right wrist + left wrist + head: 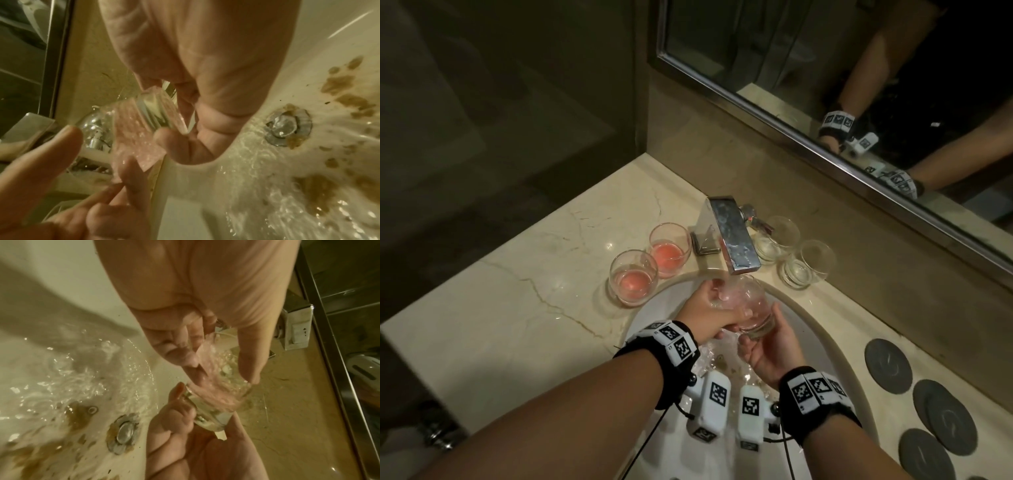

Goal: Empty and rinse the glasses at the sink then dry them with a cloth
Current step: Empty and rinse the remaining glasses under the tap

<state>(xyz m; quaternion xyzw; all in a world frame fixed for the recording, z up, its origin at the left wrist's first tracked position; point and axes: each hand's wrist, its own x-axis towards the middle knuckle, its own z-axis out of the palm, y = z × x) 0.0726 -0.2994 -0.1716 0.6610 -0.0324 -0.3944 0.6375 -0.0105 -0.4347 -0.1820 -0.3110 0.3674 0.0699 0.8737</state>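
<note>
You hold a glass (751, 308) tilted under the running tap (732, 236) over the sink (835, 346), with two glasses of pink drink (650, 262) waiting on the counter (524, 274) to the left of the tap and two clear glasses (792, 253) standing to its right. Your right hand (770, 353) cups the thick base from below, thumb and fingers curled round it. Your left hand (709, 311) reaches in at the mouth, fingers (180, 353) dipped inside the rim and thumb down the outer wall, apparently rubbing as the water flows through. To rinse well, keep the base grip firm, since wet glass slips easily, and turn the glass so the stream reaches every side. Keep it low over the bowl, clear of the metal spout, to avoid a chip. Brown residue lies around the drain (123, 434). No drying cloth is visible; round grey coasters (887, 365) sit on the counter to your right.
</note>
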